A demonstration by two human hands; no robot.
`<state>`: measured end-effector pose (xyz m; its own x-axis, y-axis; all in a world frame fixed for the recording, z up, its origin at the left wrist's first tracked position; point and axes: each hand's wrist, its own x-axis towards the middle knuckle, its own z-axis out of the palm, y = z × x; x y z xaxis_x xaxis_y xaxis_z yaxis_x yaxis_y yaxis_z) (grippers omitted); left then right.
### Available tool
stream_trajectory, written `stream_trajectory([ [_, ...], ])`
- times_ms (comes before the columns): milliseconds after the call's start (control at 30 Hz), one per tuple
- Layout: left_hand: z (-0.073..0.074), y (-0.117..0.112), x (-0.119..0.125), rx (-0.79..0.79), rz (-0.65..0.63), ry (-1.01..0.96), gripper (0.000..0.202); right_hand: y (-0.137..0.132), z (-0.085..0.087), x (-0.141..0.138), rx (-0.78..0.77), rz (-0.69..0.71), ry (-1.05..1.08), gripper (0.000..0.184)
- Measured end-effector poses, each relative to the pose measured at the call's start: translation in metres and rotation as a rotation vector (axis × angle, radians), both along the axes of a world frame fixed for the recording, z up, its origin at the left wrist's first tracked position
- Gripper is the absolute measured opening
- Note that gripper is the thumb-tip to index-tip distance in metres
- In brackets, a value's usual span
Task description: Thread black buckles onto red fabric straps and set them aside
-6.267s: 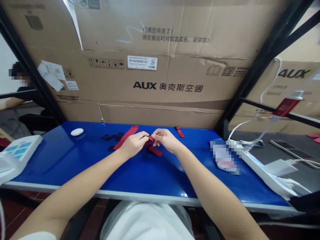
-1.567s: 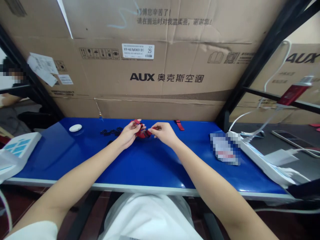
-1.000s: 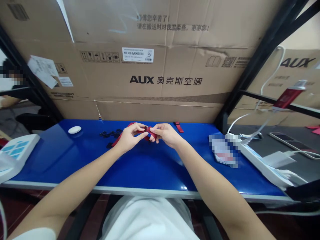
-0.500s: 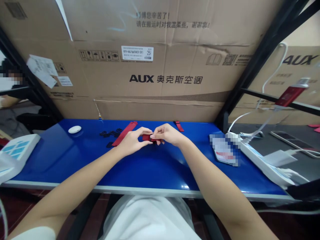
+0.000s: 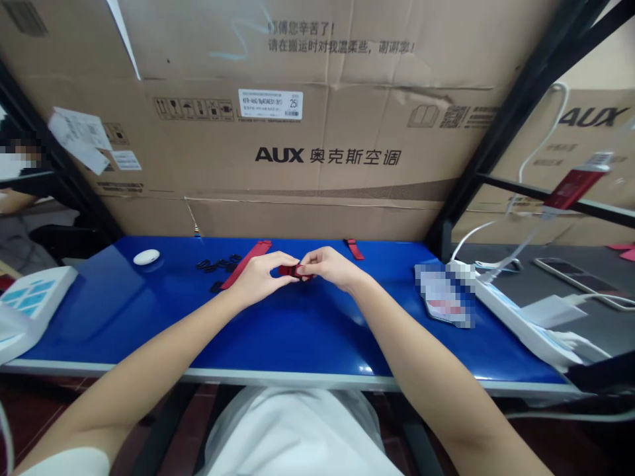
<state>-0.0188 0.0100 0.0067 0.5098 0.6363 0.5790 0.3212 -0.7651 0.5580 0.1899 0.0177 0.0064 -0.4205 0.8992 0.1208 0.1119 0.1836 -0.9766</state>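
Note:
My left hand and my right hand meet over the middle of the blue table, both pinching a short folded red strap between their fingertips. Just behind my left hand a longer red strap lies flat on the table. Left of it are several small black buckles. Another short red strap piece lies at the back, beyond my right hand.
A big cardboard box walls off the back. A small white oval and a white-blue box are at the left. A blurred card, a white power strip and cables are at the right. Another person sits far left.
The strap, held longer and hanging 6 s ago, is now folded short between my fingertips. My hands have come closer together and lowered slightly toward the table.

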Motion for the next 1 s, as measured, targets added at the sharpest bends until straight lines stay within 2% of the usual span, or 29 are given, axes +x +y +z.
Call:
stream_trajectory([
  [67, -0.002, 0.001, 0.0, 0.013, -0.024, 0.02, 0.027, 0.001, -0.003, -0.001, 0.0, -0.048, 0.004, 0.012],
  [167, -0.004, -0.001, 0.0, 0.022, -0.063, 0.047, 0.029, 0.002, -0.008, -0.002, -0.011, -0.086, 0.042, 0.023],
  [267, -0.005, -0.004, 0.001, 0.013, -0.105, 0.092, 0.03, 0.003, -0.009, 0.002, -0.043, 0.02, 0.099, 0.029],
  [367, -0.006, -0.006, 0.003, -0.036, -0.049, 0.06, 0.032, 0.002, -0.005, 0.007, -0.085, 0.136, 0.134, 0.03],
  [467, -0.006, -0.005, 0.005, -0.129, 0.033, -0.07, 0.039, 0.001, -0.001, 0.009, -0.091, 0.123, 0.193, 0.031],
  [567, -0.003, -0.005, 0.007, -0.191, 0.04, -0.17, 0.043, -0.001, 0.002, 0.005, -0.11, 0.103, 0.282, 0.031],
  [733, -0.002, -0.006, 0.006, -0.178, 0.028, -0.156, 0.041, -0.004, 0.002, -0.002, -0.188, 0.117, 0.354, 0.032],
  [1000, -0.002, -0.003, 0.005, -0.139, 0.034, -0.156, 0.039, -0.007, 0.006, -0.001, -0.225, 0.103, 0.367, 0.034],
])
